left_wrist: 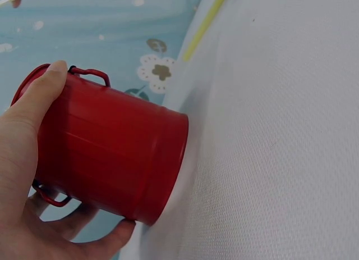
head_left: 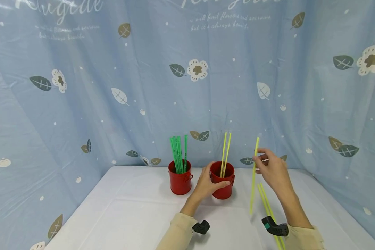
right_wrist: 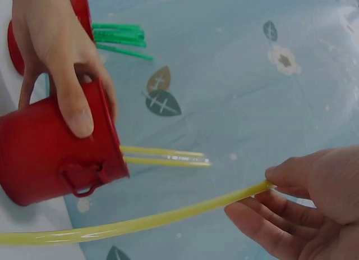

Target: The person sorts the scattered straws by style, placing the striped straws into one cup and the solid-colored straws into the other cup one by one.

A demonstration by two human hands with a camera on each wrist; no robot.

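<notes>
My left hand (head_left: pixel 205 182) holds a small red bucket (head_left: pixel 222 190) at its side, thumb across the front near the rim. In the left wrist view the fingers wrap round the bucket (left_wrist: pixel 112 147) and its handle lugs show. Two yellow straws (head_left: pixel 223 152) stand in the bucket, tips above the rim. Off to the right, my right hand (head_left: pixel 272 170) pinches another long yellow straw (head_left: pixel 253 189) near its upper end. It hangs nearly upright above the table, beside the bucket. In the right wrist view, thumb and fingertips grip the end of this slightly bent straw (right_wrist: pixel 168 216).
A second red bucket (head_left: pixel 180 185) with several green straws (head_left: pixel 178 152) stands to the left. More yellow straws (head_left: pixel 267 203) lie on the white tablecloth (head_left: pixel 122 208), partly under the right forearm. A blue patterned curtain (head_left: pixel 150 80) hangs behind the table.
</notes>
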